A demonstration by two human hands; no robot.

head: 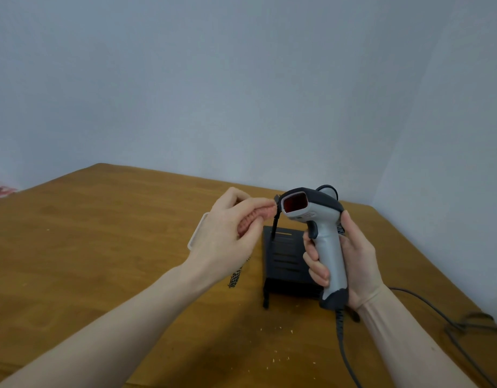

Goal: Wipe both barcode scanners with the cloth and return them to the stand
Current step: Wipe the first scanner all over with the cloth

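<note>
Your right hand (pixel 351 259) grips the scanner (pixel 320 233) upright. At its nine o'clock, your left hand (pixel 227 233) pinches the cloth (pixel 255 219) beside its window.

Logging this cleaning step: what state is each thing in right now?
Grey-and-black barcode scanner: held upright off the table, red window facing the cloth.
Pink cloth: bunched, pressed near the scanner's window edge.
Black stand: on the wooden table.
Left hand: pinching cloth.
Right hand: gripping scanner handle.

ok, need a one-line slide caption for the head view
Right hand holds a grey barcode scanner upright above the black stand while the left hand brings a pink cloth to its window.
</note>
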